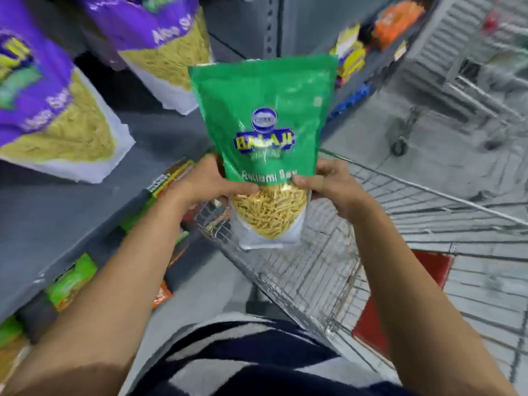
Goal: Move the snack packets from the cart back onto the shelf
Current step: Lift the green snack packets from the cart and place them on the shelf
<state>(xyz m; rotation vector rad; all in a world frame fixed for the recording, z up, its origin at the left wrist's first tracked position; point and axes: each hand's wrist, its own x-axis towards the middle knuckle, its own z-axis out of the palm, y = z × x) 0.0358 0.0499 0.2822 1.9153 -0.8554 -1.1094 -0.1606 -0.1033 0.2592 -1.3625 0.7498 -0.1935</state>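
A green snack packet [265, 132] with yellow sev showing through its lower window is held upright above the wire cart [323, 270]. My left hand [208, 181] grips its left side and my right hand [328, 181] grips its right side, thumbs on the front. The grey shelf [71, 212] is to the left, with two purple snack packets [48, 110] [160, 44] standing on it. The green packet hangs just right of the shelf's edge, level with it.
Lower shelves at the left hold green and orange packets [71, 281]. The cart has a red flap [400, 304] at its near end. A second cart [471, 90] stands on the floor at the upper right. More packets [351, 55] sit on a far shelf.
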